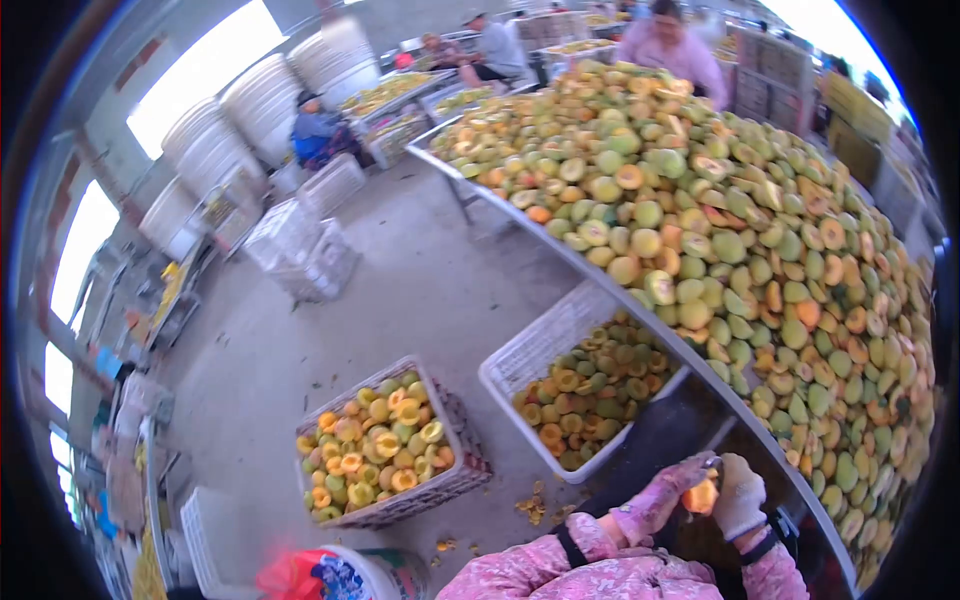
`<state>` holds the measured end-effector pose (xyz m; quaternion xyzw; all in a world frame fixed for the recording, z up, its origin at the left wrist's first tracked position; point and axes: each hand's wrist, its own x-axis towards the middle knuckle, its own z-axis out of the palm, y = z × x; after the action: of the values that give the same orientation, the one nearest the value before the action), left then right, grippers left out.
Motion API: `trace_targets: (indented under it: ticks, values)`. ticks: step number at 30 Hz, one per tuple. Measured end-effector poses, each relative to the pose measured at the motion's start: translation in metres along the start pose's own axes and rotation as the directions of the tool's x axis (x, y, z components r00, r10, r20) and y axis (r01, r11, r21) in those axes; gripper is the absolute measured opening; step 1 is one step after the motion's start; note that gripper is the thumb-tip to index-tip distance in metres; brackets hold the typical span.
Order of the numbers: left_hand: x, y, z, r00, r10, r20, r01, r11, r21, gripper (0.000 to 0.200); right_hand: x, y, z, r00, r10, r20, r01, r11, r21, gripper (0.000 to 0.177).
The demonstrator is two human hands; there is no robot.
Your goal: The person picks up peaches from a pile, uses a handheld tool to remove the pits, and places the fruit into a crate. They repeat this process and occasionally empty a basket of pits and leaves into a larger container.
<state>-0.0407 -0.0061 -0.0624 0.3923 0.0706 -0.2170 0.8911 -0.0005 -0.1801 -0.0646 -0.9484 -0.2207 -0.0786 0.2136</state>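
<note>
As left hand [664,497] faces right hand [741,497], fruit [700,496] (orange), held between.

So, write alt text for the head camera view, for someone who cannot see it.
A left hand in a pink patterned glove and a right hand in a white glove hold an orange fruit beside a metal-rimmed table heaped with green and orange fruit. Nearby, two pale plastic crates of fruit stand on the grey floor; people are in the background.

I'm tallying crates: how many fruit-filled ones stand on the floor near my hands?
2: a heaped crate beyond the bucket and a white crate beside the table. More may be hidden under it.
</note>
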Motion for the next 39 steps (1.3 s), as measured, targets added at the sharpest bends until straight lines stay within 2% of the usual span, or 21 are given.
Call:
trace_targets:
  ticks: [2, 5, 7, 8, 9, 10, 11, 12, 14, 16, 18, 20, 22, 23, 24, 25, 27, 29, 30, 34, 39]
  values:
    - [-0.008, 0.014, -0.002, 0.997, -0.06, 0.057, 0.064, 0.996, -0.058, 0.069, 0.002, -0.006, -0.009, 0.961, 0.235, 0.149, -0.221, 0.97, -0.102, 0.022]
    - [-0.027, 0.055, -0.006, 0.994, 0.113, -0.008, -0.113, 0.987, -0.117, 0.071, 0.004, 0.012, -0.037, 0.825, 0.427, 0.371, -0.439, 0.897, -0.057, 0.03]
    - [-0.043, 0.084, -0.027, 0.945, 0.261, -0.195, -0.269, 0.963, -0.016, 0.074, 0.006, 0.016, -0.077, 0.68, 0.434, 0.591, -0.438, 0.887, -0.148, 0.029]
    - [-0.047, 0.096, -0.056, 0.911, 0.336, -0.238, -0.306, 0.939, 0.157, 0.072, 0.009, 0.019, -0.091, 0.603, 0.391, 0.696, -0.384, 0.906, -0.176, 0.029]
    - [-0.046, 0.104, -0.077, 0.834, 0.457, -0.309, -0.331, 0.863, 0.381, 0.068, 0.016, 0.018, -0.106, 0.591, 0.341, 0.731, -0.325, 0.93, -0.172, 0.029]
    - [-0.049, 0.115, -0.108, 0.819, 0.466, -0.336, -0.13, 0.72, 0.682, 0.054, 0.025, 0.018, -0.116, 0.66, 0.331, 0.675, -0.334, 0.933, -0.131, 0.029]
    - [-0.049, 0.115, -0.163, 0.88, 0.422, -0.219, 0.006, 0.451, 0.893, 0.039, 0.038, 0.018, -0.124, 0.724, 0.313, 0.615, -0.329, 0.94, -0.092, 0.029]
    - [-0.045, 0.122, -0.181, 0.9, 0.383, -0.209, 0.124, 0.236, 0.964, 0.031, 0.054, 0.019, -0.128, 0.784, 0.288, 0.55, -0.312, 0.949, -0.052, 0.029]
    - [-0.031, 0.125, -0.195, 0.898, 0.391, -0.2, 0.108, 0.245, 0.963, 0.032, 0.093, 0.034, -0.114, 0.895, 0.259, 0.364, -0.256, 0.965, -0.057, 0.028]
    - [-0.016, 0.123, -0.195, 0.857, 0.417, -0.302, 0.146, 0.365, 0.919, 0.032, 0.138, 0.054, -0.092, 0.942, 0.249, 0.227, -0.229, 0.967, -0.108, 0.027]
    - [-0.002, 0.113, -0.192, 0.826, 0.437, -0.355, 0.106, 0.499, 0.86, 0.032, 0.187, 0.069, -0.072, 0.885, 0.412, 0.218, -0.37, 0.905, -0.211, 0.026]
    - [0.013, 0.099, -0.188, 0.795, 0.465, -0.389, 0.006, 0.637, 0.771, 0.031, 0.221, 0.1, -0.036, 0.926, 0.321, 0.199, -0.269, 0.93, -0.25, 0.039]
    - [0.015, 0.084, -0.203, 0.756, 0.442, -0.483, -0.036, 0.764, 0.644, 0.029, 0.237, 0.131, 0.013, 0.97, 0.206, 0.127, -0.16, 0.94, -0.301, 0.04]
    - [0.008, 0.074, -0.219, 0.705, 0.474, -0.527, -0.064, 0.783, 0.619, 0.028, 0.234, 0.133, 0.021, 0.996, 0.074, -0.04, -0.082, 0.947, -0.31, 0.024]
    - [-0.002, 0.078, -0.217, 0.68, 0.438, -0.588, -0.018, 0.811, 0.584, 0.029, 0.238, 0.123, 0.012, 0.97, 0.236, 0.059, -0.21, 0.935, -0.288, 0.029]
    - [-0.011, 0.078, -0.219, 0.636, 0.429, -0.641, -0.017, 0.838, 0.545, 0.029, 0.234, 0.131, 0.017, 0.992, 0.13, -0.007, -0.127, 0.96, -0.251, 0.035]
    - [-0.036, 0.08, -0.223, 0.557, 0.393, -0.732, 0.026, 0.872, 0.488, 0.03, 0.238, 0.103, -0.01, 0.878, 0.418, 0.235, -0.368, 0.902, -0.227, 0.051]
    - [-0.066, 0.072, -0.238, 0.497, 0.434, -0.751, -0.016, 0.87, 0.493, 0.031, 0.242, 0.092, 0.004, 0.883, 0.389, 0.261, -0.31, 0.903, -0.297, 0.059]
    - [-0.075, 0.083, -0.221, 0.461, 0.36, -0.811, 0.035, 0.906, 0.422, 0.029, 0.239, 0.106, -0.007, 0.905, 0.335, 0.262, -0.222, 0.898, -0.381, 0.059]
    - [-0.133, 0.061, -0.237, 0.39, 0.441, -0.808, -0.085, 0.891, 0.445, 0.025, 0.237, 0.091, -0.01, 0.91, 0.236, 0.341, -0.07, 0.899, -0.433, 0.041]
    - [-0.153, 0.043, -0.232, 0.335, 0.464, -0.82, -0.13, 0.885, 0.448, 0.023, 0.234, 0.094, -0.014, 0.894, 0.338, 0.294, -0.218, 0.901, -0.374, 0.06]
